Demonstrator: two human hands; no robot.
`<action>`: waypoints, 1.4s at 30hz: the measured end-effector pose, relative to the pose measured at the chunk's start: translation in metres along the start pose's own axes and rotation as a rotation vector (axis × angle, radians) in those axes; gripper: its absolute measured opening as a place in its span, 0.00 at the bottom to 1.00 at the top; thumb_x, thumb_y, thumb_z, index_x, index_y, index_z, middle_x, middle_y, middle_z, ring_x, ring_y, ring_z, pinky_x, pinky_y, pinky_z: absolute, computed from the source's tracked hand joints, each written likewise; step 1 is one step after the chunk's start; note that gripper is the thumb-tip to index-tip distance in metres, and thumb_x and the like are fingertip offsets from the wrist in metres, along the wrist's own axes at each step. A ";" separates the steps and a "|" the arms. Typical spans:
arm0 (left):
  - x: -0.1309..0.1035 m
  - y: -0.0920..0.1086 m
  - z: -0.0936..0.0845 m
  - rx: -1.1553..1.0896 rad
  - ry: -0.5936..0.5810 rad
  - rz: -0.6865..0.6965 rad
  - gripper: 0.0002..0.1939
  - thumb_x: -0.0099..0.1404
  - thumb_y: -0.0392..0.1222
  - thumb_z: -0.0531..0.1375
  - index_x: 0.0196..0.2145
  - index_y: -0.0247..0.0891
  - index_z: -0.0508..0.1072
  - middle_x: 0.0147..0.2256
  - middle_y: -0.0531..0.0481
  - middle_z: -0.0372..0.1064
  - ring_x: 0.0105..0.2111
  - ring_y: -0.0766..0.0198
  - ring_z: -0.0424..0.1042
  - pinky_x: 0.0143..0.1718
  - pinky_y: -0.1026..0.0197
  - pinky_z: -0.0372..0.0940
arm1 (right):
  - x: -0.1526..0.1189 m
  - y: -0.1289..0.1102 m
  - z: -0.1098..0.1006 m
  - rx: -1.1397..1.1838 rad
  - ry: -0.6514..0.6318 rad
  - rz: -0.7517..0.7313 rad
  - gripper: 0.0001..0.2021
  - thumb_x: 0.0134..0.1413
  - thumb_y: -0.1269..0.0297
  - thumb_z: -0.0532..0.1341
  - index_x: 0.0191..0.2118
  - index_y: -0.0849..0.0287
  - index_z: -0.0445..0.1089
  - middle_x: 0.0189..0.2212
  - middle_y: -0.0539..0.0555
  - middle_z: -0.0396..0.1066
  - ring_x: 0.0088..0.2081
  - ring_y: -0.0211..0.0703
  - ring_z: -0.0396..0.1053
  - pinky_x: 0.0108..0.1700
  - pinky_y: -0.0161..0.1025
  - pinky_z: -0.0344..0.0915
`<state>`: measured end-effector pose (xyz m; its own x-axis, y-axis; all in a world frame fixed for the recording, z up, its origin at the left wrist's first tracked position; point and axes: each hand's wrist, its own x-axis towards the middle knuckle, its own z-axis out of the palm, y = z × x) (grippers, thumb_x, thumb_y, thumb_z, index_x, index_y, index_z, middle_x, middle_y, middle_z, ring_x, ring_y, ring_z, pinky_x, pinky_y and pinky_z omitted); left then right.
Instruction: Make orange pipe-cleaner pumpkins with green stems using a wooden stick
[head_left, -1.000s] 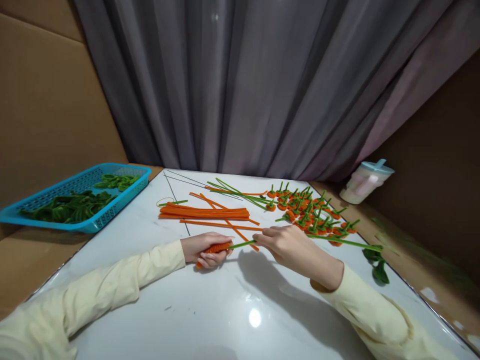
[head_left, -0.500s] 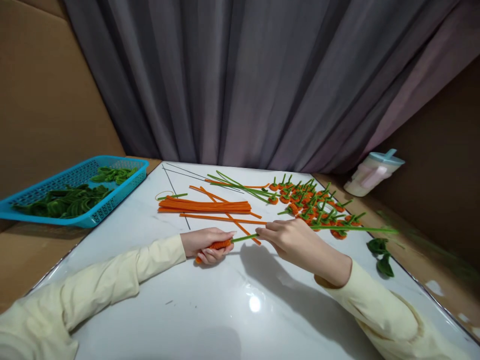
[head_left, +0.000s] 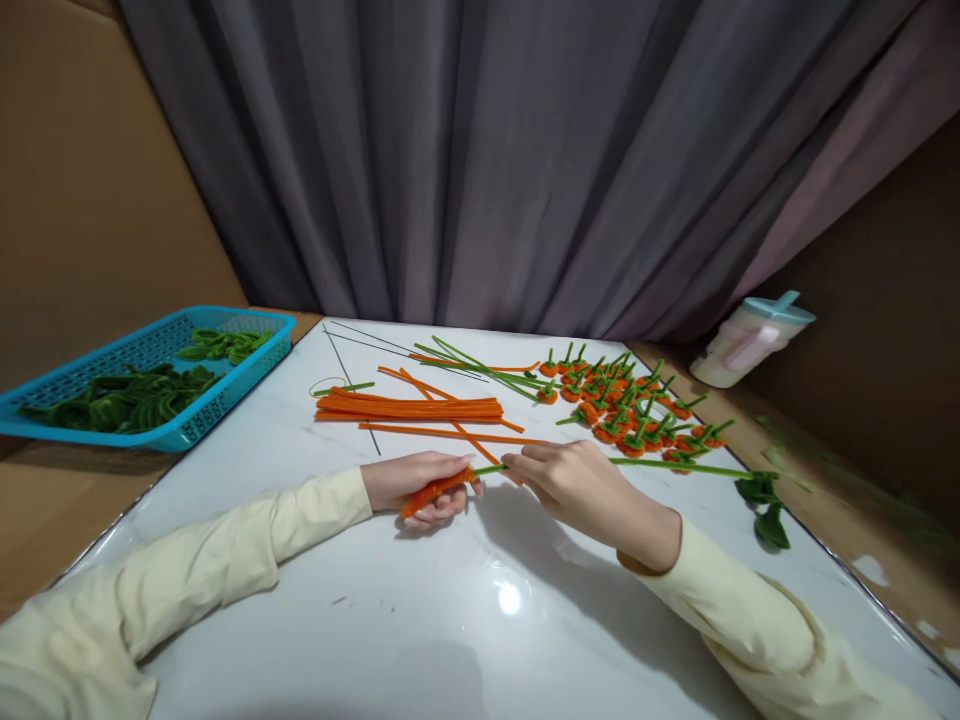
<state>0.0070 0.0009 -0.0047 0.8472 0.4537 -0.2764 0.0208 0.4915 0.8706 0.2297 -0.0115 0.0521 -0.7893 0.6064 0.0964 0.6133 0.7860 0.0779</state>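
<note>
In our left hand point(head_left: 426, 488) we are holding a ridged orange piece point(head_left: 437, 490); the grip is sitting folded around it, its lower end showing below the fingers, just above the front half of the white table point(head_left: 315, 610). A green stem point(head_left: 490, 469) is running from its upper end to our right hand point(head_left: 566, 482), where the grip is pinching it between thumb and fingers, with no visible gap. Beyond that hand a long green strip point(head_left: 686, 467) is stretching toward dark green leaves point(head_left: 765, 505); our hand is hiding whether the two are joined.

Ahead of us a bundle of orange strips point(head_left: 409, 405) is lying crosswise, with loose orange strips point(head_left: 442, 433) crossing around it. Behind, several green strips point(head_left: 480, 372) are lying in a loose fan. Near our right hand, many small orange pieces with green stalks point(head_left: 626, 425) are crowding around a pale ring point(head_left: 654, 410). A blue basket point(head_left: 180, 438) is holding green pieces point(head_left: 120, 400) on the left; a lidded cup point(head_left: 746, 345) is standing far right.
</note>
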 end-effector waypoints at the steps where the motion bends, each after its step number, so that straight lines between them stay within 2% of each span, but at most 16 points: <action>1: 0.000 0.000 0.000 0.010 0.018 -0.002 0.20 0.64 0.56 0.51 0.37 0.34 0.65 0.14 0.59 0.56 0.09 0.74 0.46 0.07 0.72 0.48 | 0.000 0.002 -0.002 0.009 -0.002 0.013 0.10 0.57 0.77 0.52 0.35 0.60 0.69 0.26 0.50 0.70 0.26 0.35 0.64 0.25 0.36 0.43; 6: -0.002 0.001 0.004 0.069 0.106 -0.114 0.21 0.62 0.59 0.54 0.28 0.36 0.63 0.13 0.62 0.47 0.10 0.77 0.39 0.07 0.73 0.39 | 0.000 0.001 0.001 0.035 0.007 0.003 0.09 0.56 0.78 0.53 0.35 0.60 0.69 0.26 0.51 0.70 0.26 0.35 0.65 0.25 0.35 0.43; 11: -0.004 0.005 0.008 0.100 0.112 -0.170 0.24 0.58 0.63 0.55 0.25 0.38 0.60 0.13 0.62 0.44 0.11 0.77 0.38 0.08 0.72 0.35 | 0.002 -0.010 0.016 0.065 -0.008 -0.043 0.08 0.55 0.78 0.53 0.33 0.60 0.67 0.25 0.50 0.69 0.24 0.34 0.62 0.25 0.35 0.41; 20: -0.005 0.006 0.009 0.149 0.083 -0.171 0.22 0.60 0.60 0.55 0.25 0.37 0.62 0.14 0.62 0.45 0.11 0.76 0.38 0.08 0.71 0.36 | 0.002 0.004 0.011 0.180 0.024 -0.112 0.10 0.58 0.77 0.51 0.34 0.59 0.68 0.25 0.50 0.67 0.25 0.34 0.62 0.26 0.33 0.47; 27: -0.005 0.006 0.010 0.185 0.052 -0.153 0.23 0.61 0.59 0.54 0.22 0.36 0.62 0.13 0.61 0.44 0.11 0.76 0.39 0.09 0.70 0.36 | 0.003 -0.011 0.017 0.191 -0.016 -0.106 0.14 0.53 0.82 0.51 0.35 0.59 0.68 0.26 0.50 0.68 0.24 0.33 0.62 0.26 0.32 0.47; 30: -0.005 0.006 0.010 0.181 0.053 -0.148 0.23 0.60 0.59 0.55 0.23 0.36 0.62 0.13 0.61 0.44 0.11 0.76 0.39 0.09 0.70 0.36 | 0.004 -0.011 0.015 0.187 -0.001 -0.110 0.12 0.57 0.79 0.50 0.37 0.59 0.69 0.26 0.50 0.69 0.25 0.34 0.64 0.26 0.32 0.50; 34: -0.005 0.007 0.010 0.150 0.064 -0.141 0.23 0.60 0.59 0.55 0.22 0.36 0.62 0.13 0.61 0.44 0.11 0.76 0.38 0.09 0.71 0.35 | 0.002 0.005 0.005 0.187 0.031 -0.101 0.10 0.61 0.72 0.51 0.37 0.60 0.70 0.27 0.54 0.70 0.29 0.38 0.67 0.29 0.32 0.55; 38: -0.006 0.008 0.009 0.138 0.063 -0.135 0.22 0.60 0.59 0.55 0.23 0.37 0.61 0.13 0.62 0.43 0.11 0.76 0.38 0.08 0.71 0.35 | 0.000 0.017 0.001 0.227 0.040 -0.080 0.12 0.61 0.72 0.49 0.37 0.59 0.70 0.28 0.55 0.71 0.28 0.38 0.68 0.30 0.32 0.58; 42: -0.005 0.006 0.007 0.139 0.049 -0.116 0.23 0.59 0.60 0.56 0.23 0.36 0.62 0.14 0.62 0.44 0.10 0.77 0.39 0.08 0.71 0.35 | 0.003 0.010 0.007 0.250 0.053 -0.094 0.14 0.61 0.74 0.48 0.37 0.60 0.71 0.26 0.54 0.71 0.27 0.38 0.69 0.30 0.32 0.60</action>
<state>0.0063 -0.0033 0.0050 0.8081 0.4374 -0.3945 0.1928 0.4364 0.8788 0.2333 -0.0014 0.0457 -0.8357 0.5275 0.1532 0.5062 0.8478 -0.1581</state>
